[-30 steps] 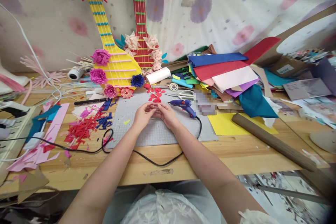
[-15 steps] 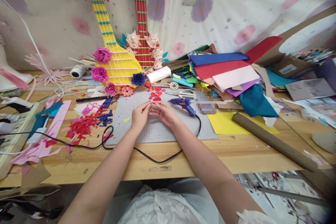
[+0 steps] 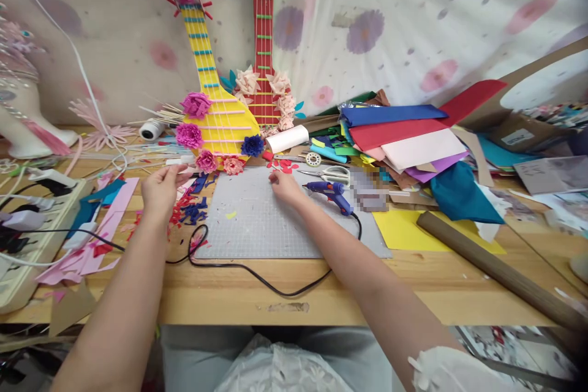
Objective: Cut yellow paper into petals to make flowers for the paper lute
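My left hand (image 3: 160, 191) is raised over the left side of the table, near the red and blue paper scraps. Its fingertips are pressed together; anything between them is too small to make out. My right hand (image 3: 285, 188) reaches to the back of the grey cutting mat (image 3: 261, 226), its fingers pinched beside the small red paper petals (image 3: 288, 165). Whether a petal is in that pinch is hidden. To the right of this hand lies a blue glue gun (image 3: 331, 193), its black cord trailing across the mat's front. Scissors (image 3: 337, 173) rest just behind the gun.
Behind the mat stand a yellow paper lute (image 3: 225, 122) and a red one (image 3: 264, 37), both with paper flowers. Coloured paper sheets (image 3: 399, 128) are piled at right, near a brown roll (image 3: 482, 260). A power strip (image 3: 50, 226) lies at left.
My hands have parted from over the mat: the left has moved left above the scraps, while the right stays near the red petals. The camera view has shifted slightly.
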Demonstrator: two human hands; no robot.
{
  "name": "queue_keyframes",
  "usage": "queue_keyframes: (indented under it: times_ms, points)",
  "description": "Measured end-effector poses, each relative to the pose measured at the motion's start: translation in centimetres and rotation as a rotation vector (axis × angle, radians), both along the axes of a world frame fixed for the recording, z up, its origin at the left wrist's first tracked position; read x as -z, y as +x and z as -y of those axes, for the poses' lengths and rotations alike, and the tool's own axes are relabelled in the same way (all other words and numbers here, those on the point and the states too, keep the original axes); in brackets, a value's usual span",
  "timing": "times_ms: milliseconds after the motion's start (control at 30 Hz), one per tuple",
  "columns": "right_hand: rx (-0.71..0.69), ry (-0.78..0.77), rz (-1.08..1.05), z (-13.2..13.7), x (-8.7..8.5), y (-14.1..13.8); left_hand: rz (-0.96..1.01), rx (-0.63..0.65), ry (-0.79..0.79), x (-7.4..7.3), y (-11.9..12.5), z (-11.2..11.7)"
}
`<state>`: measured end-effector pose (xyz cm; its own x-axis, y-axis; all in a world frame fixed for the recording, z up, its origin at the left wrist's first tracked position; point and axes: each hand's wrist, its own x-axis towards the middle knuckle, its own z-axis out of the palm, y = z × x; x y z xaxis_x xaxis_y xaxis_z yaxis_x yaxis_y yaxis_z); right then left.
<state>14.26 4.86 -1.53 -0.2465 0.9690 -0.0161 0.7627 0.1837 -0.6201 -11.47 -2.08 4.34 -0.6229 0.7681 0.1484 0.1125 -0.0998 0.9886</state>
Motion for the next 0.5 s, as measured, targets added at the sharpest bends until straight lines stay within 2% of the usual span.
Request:
queue_keyframes:
  times_ms: [133, 233, 300, 400, 500]
  points:
    - [0.070, 0.012, 0.073, -3.6, -1.0, -0.7, 0.015, 0.033, -0.166, -0.8, -1.8, 1.0]
    - [0.084, -0.030, 0.105, -5.1, -2.2, -0.6, -0.026, 0.059, -0.253, -0.9, -2.4, 1.6]
    - [0.067, -0.058, 0.112, -5.3, -3.3, -0.1, -0.095, 0.050, -0.305, -0.9, -2.7, 1.7]
    - [0.042, -0.048, 0.117, -4.3, -4.8, 0.9, -0.307, -0.023, -0.428, -0.9, -3.2, 1.5]
    - [0.015, -0.036, 0.148, -2.6, -5.4, 1.5, -0.476, -0.078, -0.523, -0.5, -3.7, 0.8]
